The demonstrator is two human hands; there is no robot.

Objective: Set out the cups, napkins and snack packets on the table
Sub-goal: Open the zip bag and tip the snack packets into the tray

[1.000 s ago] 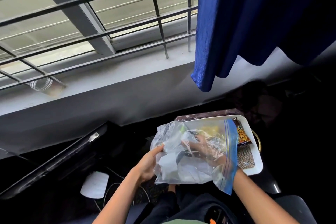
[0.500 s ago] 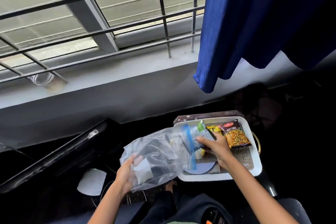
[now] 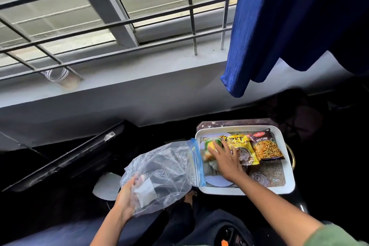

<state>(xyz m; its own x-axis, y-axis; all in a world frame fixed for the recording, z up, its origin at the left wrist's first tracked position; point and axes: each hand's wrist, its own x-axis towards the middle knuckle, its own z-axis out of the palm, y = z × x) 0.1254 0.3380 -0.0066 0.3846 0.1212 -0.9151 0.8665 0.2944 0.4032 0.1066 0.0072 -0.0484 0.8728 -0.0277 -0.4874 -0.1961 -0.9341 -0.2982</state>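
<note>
The right hand point(image 3: 227, 163) now lies flat, fingers spread, on the packets point(image 3: 241, 150) in the white tray point(image 3: 287, 168) at lower right; half a second ago it gripped the green packet point(image 3: 211, 146). The left hand point(image 3: 127, 197), fingers curled, still grips the clear bag point(image 3: 165, 170) at lower centre, napkin point(image 3: 145, 191) inside. A glass cup point(image 3: 259, 178) lies in the tray. Above, a barred window point(image 3: 119, 16) and blue curtain point(image 3: 289, 16).
</note>
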